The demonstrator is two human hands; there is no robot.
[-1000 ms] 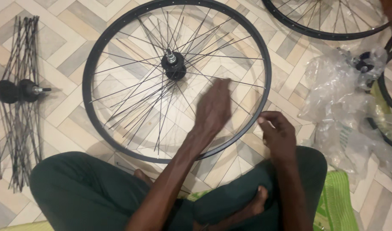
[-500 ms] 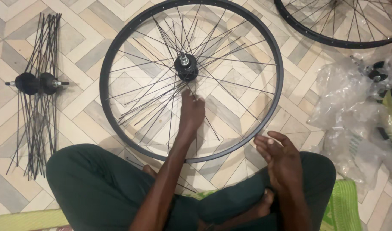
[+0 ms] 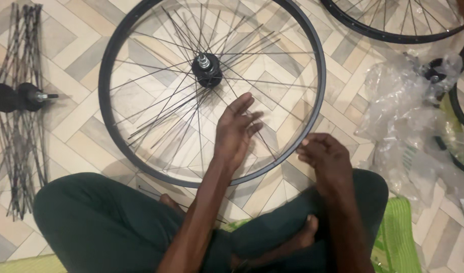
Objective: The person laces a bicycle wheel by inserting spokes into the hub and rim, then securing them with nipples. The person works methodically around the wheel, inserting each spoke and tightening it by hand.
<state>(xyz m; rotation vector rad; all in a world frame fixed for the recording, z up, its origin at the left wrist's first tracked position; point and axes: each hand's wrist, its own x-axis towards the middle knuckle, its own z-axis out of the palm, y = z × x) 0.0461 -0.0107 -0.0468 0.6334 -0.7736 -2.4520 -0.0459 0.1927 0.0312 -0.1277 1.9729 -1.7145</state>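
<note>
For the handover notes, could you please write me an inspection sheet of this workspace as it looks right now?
Surface: tiled floor in a beige and grey zigzag pattern; the person sits cross-legged on it.
Job's things: black bicycle wheel lying flat, hub in the middle, spokes loose and uneven.
Clutter: crumpled clear plastic bags at right; two hubs with bundled spokes at left; green mat by the knee.
Grippers: left hand open, fingers spread over the spokes; right hand with fingers curled at the rim's near edge, whether it holds anything cannot be told.
Cables: nothing seen.
Surroundings: second wheel at top right, part of another rim at right edge.
</note>
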